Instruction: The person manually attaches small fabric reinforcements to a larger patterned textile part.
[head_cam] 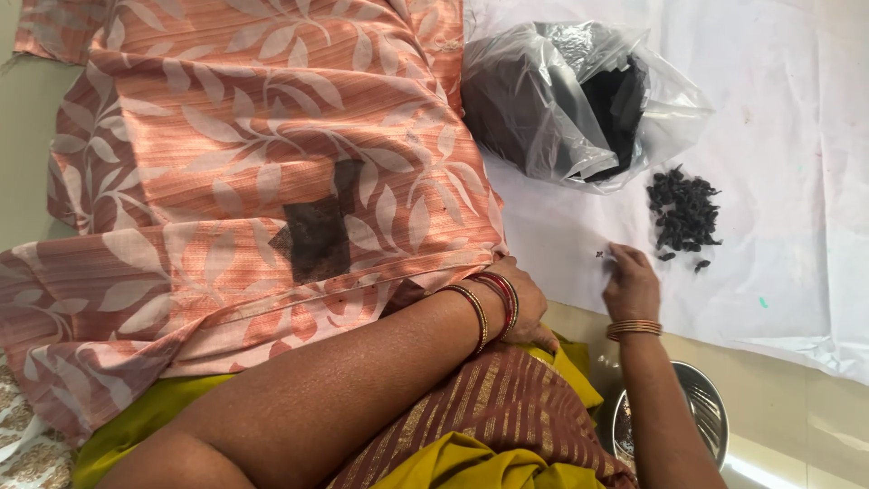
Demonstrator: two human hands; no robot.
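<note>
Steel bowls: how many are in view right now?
1. The steel bowl sits at the bottom edge, partly behind the right forearm, below the white sheet. Others may be hidden under the cloth.

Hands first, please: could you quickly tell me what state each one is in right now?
Left hand: resting on the peach leaf-print cloth, grip cannot be told.
Right hand: fingers on the white sheet, holding nothing visible.
</note>
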